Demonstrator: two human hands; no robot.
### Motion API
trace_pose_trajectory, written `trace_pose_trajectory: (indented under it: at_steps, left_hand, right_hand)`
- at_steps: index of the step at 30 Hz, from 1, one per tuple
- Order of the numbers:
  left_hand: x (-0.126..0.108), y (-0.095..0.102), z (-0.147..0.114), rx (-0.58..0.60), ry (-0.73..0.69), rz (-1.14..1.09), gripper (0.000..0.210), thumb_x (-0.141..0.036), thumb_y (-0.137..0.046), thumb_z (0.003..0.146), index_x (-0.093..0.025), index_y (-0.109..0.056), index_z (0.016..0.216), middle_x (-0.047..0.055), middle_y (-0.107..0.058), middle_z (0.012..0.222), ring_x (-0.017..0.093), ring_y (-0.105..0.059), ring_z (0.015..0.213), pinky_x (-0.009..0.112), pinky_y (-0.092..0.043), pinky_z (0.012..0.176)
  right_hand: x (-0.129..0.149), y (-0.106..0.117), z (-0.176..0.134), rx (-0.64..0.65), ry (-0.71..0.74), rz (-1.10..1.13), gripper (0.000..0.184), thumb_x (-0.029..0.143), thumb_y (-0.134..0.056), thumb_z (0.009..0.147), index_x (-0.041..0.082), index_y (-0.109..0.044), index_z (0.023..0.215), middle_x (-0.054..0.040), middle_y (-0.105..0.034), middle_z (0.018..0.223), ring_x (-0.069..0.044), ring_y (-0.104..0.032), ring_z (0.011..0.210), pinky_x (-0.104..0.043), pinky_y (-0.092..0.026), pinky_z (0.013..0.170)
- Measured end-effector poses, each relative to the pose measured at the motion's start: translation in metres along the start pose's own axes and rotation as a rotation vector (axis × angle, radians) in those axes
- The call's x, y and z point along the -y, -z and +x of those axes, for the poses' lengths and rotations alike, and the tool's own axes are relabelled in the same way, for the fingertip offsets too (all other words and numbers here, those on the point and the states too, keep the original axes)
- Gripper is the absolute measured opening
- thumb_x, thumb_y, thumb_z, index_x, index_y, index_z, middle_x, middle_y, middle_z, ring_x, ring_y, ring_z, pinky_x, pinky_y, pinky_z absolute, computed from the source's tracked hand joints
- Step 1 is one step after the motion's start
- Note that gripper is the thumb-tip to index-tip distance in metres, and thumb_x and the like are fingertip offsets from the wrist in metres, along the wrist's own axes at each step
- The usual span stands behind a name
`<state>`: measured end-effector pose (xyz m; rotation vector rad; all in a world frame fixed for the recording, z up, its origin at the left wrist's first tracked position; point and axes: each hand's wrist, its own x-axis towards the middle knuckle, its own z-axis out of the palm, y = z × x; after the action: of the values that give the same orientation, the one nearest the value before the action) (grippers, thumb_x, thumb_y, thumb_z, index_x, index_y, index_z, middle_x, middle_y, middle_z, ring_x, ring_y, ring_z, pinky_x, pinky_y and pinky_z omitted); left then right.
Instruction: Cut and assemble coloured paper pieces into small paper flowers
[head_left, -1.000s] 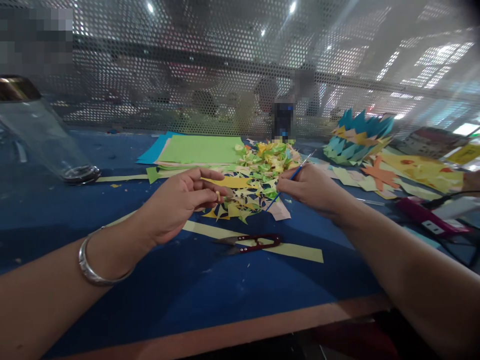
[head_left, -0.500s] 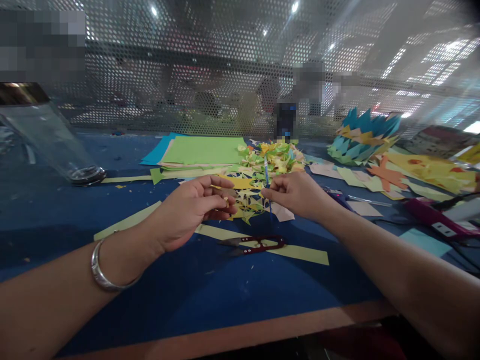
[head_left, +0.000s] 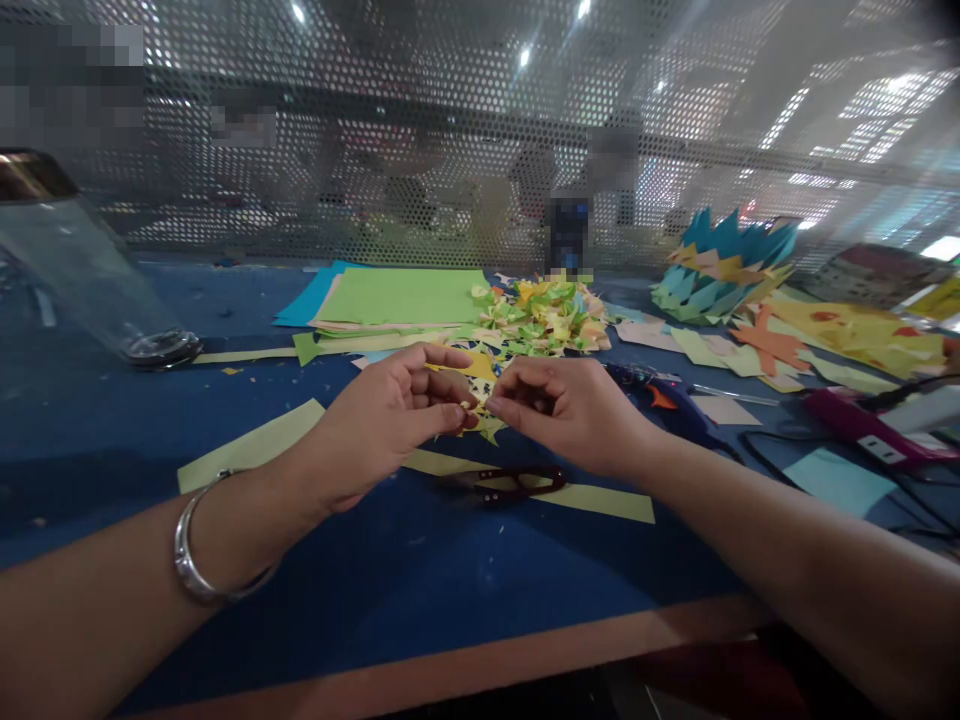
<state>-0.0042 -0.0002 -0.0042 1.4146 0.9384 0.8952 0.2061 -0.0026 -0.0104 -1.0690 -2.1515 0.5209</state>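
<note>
Paper piece (head_left: 466, 408), tiny and mostly hidden by fingers, is pinched in the left hand (head_left: 390, 410) at the frame's centre. Just beside it is the curled right hand (head_left: 581, 410); whether it grips something, I cannot tell. Left edge cuts the bottle (head_left: 97, 280). Blue table (head_left: 480, 570) offers open room at lower centre.

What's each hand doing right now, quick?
Left hand: pinching a tiny pale piece at the fingertips.
Right hand: thumb and finger closed, close beside that piece; whether it grips anything cannot be told.
</note>
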Motion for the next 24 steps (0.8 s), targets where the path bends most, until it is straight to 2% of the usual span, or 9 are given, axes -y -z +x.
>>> trace_pose_trajectory:
  at_steps: [6,13,17,24]
  left_hand:
    - [-0.0014,-0.0038,-0.0006,0.007,0.013,-0.022,0.041,-0.011,-0.072,0.079,-0.018,-0.057,0.116,0.0,-0.073,0.088,0.014,-0.069,0.082,0.029,-0.052,0.084]
    - [-0.0049,-0.0057,-0.0018,0.074,0.052,-0.013,0.043,-0.008,-0.07,0.073,-0.021,-0.061,0.113,0.002,-0.075,0.091,0.02,-0.071,0.092,0.034,-0.051,0.087]
    - [-0.0056,-0.0057,-0.0025,0.078,0.076,0.017,0.045,-0.009,-0.07,0.074,-0.021,-0.059,0.116,0.0,-0.074,0.085,0.021,-0.072,0.091,0.035,-0.051,0.089]
    - [-0.0061,-0.0077,-0.0038,0.071,0.087,0.007,0.047,-0.009,-0.071,0.075,-0.019,-0.058,0.119,-0.001,-0.073,0.082,0.017,-0.07,0.082,0.031,-0.051,0.084]
  right_hand:
    - [0.0027,-0.0019,-0.0016,-0.021,0.07,0.05,0.01,0.023,-0.062,0.091,0.016,-0.068,0.093,0.0026,-0.056,0.069,-0.008,-0.046,0.055,-0.021,-0.037,0.05]
    - [0.0011,-0.0035,-0.0023,0.008,0.21,0.014,0.017,0.02,-0.06,0.092,0.018,-0.068,0.107,-0.0025,-0.064,0.086,-0.01,-0.054,0.067,-0.02,-0.043,0.055]
    - [-0.0004,-0.0045,-0.0024,0.028,0.257,-0.007,0.014,0.017,-0.06,0.092,0.017,-0.069,0.102,-0.0026,-0.064,0.084,-0.011,-0.056,0.072,-0.021,-0.043,0.058]
    - [0.0025,-0.0043,-0.0023,0.012,0.247,-0.017,0.01,0.014,-0.06,0.09,0.017,-0.068,0.095,-0.0022,-0.064,0.083,-0.01,-0.055,0.069,-0.022,-0.043,0.059]
